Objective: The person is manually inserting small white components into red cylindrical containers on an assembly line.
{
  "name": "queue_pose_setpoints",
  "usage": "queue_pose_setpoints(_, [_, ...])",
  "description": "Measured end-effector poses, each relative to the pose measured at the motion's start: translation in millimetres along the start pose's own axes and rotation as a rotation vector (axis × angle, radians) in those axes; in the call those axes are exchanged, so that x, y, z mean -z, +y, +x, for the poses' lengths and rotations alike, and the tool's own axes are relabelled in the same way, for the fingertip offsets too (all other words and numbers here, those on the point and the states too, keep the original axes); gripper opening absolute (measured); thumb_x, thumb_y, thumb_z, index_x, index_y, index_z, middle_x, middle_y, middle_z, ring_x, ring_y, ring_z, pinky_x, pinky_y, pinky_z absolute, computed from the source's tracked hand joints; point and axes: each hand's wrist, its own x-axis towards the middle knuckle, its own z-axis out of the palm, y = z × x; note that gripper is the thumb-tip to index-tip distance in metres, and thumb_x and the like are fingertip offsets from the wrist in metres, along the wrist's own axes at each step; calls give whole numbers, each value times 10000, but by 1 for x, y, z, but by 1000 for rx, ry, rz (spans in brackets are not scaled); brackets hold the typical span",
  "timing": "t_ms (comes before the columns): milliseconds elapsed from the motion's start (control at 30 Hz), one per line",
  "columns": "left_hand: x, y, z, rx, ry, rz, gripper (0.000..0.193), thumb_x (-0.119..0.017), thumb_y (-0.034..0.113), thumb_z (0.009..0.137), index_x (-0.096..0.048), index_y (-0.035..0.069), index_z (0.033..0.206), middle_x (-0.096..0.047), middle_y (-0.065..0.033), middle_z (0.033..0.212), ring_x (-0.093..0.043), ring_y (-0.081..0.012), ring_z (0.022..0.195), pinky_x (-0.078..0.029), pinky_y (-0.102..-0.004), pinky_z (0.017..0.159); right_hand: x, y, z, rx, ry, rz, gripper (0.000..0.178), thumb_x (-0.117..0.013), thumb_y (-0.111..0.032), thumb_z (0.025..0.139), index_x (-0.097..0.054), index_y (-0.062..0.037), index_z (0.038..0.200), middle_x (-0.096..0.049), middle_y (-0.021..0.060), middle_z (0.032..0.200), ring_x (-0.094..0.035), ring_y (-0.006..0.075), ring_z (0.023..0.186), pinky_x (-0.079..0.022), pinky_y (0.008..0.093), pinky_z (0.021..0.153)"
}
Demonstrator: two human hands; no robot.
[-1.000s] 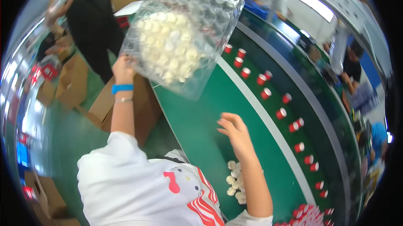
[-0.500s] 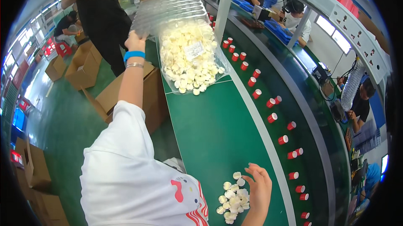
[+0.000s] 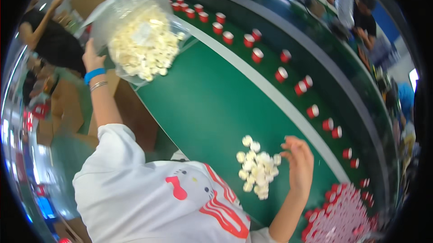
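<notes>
My left hand (image 3: 93, 56) is stretched out to the far left, beside a clear plastic bag (image 3: 144, 40) of small cream-white round pieces. Its thumb stands apart from the fingers, and I make out nothing in it; motion blurs this area. A whitish see-through plastic sheet or tray (image 3: 97, 20) lies just beyond the fingertips, against the bag. At the near right, my right hand (image 3: 298, 159) hovers by a loose pile of the same cream-white pieces (image 3: 257, 171) on the green table (image 3: 194, 98). Its fingers are loosely curved and apart, the tips close to one piece at the pile's edge.
Small red cylinders with white tops (image 3: 281, 75) stand along the conveyor (image 3: 270, 31) beyond a pale rail (image 3: 252, 74). Many more are massed at the lower right (image 3: 338, 218). Cardboard boxes (image 3: 131, 112) stand left of the table. Other people are farther off.
The view has turned, and the massed red cylinders have come into sight. My left hand no longer visibly grips the clear tray. My right hand now sits to the right of the pile.
</notes>
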Motion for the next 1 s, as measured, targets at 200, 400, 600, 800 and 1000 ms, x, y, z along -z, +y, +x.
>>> queue_pose_setpoints(200, [-37,48,-15,331,594,102,827,-758,356,661,-411,-66,1281,-413,-278,1299,-397,-361,1221,-367,-422,1005,26,-10,-11,34,31,-792,172,-602,-65,833,-620,-33,1001,-588,76,996,-560,171,875,-445,278,735])
queue_pose_setpoints(400, [-60,94,-69,-618,369,170,579,-699,136,736,-455,-88,1210,-402,-248,1232,-430,-316,1127,-352,-393,991,28,8,-10,137,-187,-987,227,-648,-19,764,-623,-32,989,-514,90,1027,-483,270,1010,-425,343,846])
queue_pose_setpoints(600, [-159,186,-216,-818,-133,-274,417,-627,36,774,-505,3,1171,-465,-124,1175,-430,-257,1093,-342,-362,950,41,28,-6,108,-89,-923,152,-636,1,768,-588,-10,912,-529,89,902,-548,219,808,-458,310,731])
queue_pose_setpoints(800, [-258,255,-378,-1018,-907,-610,405,-615,38,721,-554,26,1121,-520,-142,1077,-481,-307,1032,-398,-377,911,57,13,5,68,165,-801,93,-624,22,796,-572,33,872,-591,77,786,-573,129,660,-473,249,615])
queue_pose_setpoints(1000, [-308,274,-493,-1196,-1531,-284,479,-690,222,746,-572,-33,1134,-520,-182,1153,-426,-340,1156,-362,-444,961,85,24,2,126,383,-869,98,-626,11,807,-602,31,900,-615,91,826,-579,132,657,-481,254,629])
